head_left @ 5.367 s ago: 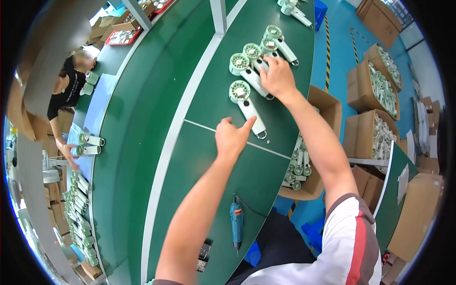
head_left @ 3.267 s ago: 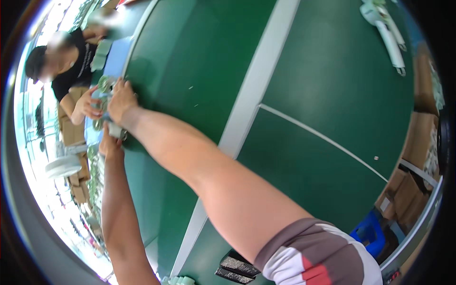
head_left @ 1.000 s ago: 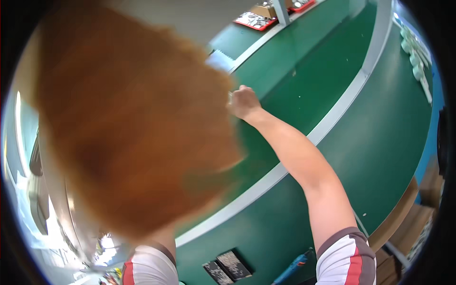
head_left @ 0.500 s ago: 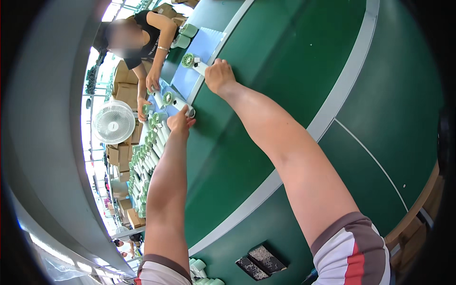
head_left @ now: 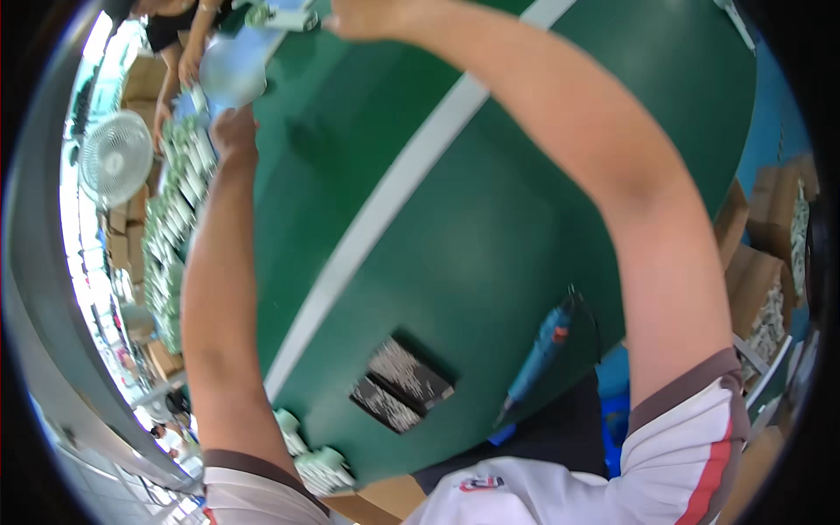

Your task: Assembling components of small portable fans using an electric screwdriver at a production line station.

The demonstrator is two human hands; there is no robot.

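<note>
My left hand (head_left: 234, 131) is stretched out to the far left. A pale blurred patch covers what lies just beyond its fingertips, so what it touches is hidden. My right hand (head_left: 366, 17) is partly cut off by the top edge, its fingers reaching toward the end of a white handle with a green round head (head_left: 284, 19), which looks like a handheld fan body. Only a sliver of space, if any, separates them. Many similar fan bodies (head_left: 175, 206) lie in a dense row left of my left forearm.
A co-worker's hand (head_left: 189, 68) is at the far left, near a white fan (head_left: 115, 159). On the green table (head_left: 490, 236) are a black screw tray (head_left: 404, 385) and a blue electric screwdriver (head_left: 535, 359). Pale green parts (head_left: 322, 468) sit at the near edge; cardboard boxes (head_left: 759, 289) stand right.
The view has swung down and right, showing the screwdriver and boxes. Both hands appear higher and farther left. My right hand, earlier on a fan body's handle, now shows at its end.
</note>
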